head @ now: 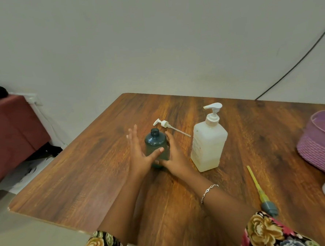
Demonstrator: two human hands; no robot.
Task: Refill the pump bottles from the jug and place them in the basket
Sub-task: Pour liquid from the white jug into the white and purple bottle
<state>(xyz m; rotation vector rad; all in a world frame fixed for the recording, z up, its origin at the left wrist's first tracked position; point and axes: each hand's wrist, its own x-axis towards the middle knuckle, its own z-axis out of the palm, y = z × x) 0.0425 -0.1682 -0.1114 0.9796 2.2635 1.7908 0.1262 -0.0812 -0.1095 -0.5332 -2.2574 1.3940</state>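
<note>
- Left hand [138, 152]: fingers straight and spread, thumb laid across the uncapped dark green bottle [156, 142].
- Right hand [172, 154] grips that bottle, which stands upright mid-table [85, 184], nearer the left edge.
- Purple basket [319, 143] sits at the right edge.

**Colours on the bench**

A dark teal is being shown by the small bottle [156, 148], and a milky white by the square pump bottle [208, 144]. The loose pump [164, 123] is being seen in white, the dip tube [255, 180] in yellow with a grey collar. Brown wood grain is being displayed by the bench [253, 128], a lilac weave by the basket [322, 141], and a floral print by the sleeves [267, 230].
</note>
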